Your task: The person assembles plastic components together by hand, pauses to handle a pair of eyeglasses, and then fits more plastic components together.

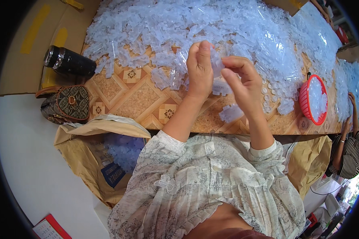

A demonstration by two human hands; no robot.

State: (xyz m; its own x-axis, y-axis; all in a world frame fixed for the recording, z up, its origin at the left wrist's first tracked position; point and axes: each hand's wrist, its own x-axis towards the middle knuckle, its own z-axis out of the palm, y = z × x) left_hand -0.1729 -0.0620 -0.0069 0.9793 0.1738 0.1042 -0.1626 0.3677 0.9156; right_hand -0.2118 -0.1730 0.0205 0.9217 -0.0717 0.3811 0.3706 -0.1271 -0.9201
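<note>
My left hand (200, 67) is closed, thumb up, around a translucent plastic piece (216, 63) above the table. Just to its right is my right hand (245, 81), its fingers bent and its thumb apart from the index finger. Those fingertips come close to the piece's right edge; whether they touch it is hard to tell. Under my hands lie more clear plastic pieces, one of them (231, 113) near the table's front edge. A large heap of the same pieces (147, 32) covers the far side. Small round clear caps (267, 97) lie to the right of my right hand.
A red basket (302, 99) with clear pieces stands at the right. On the left are a black flask (73, 61) and a patterned pouch (66, 104). A brown paper sack (79, 165) hangs open below the table's edge (179, 130). Another person (349, 155) works at far right.
</note>
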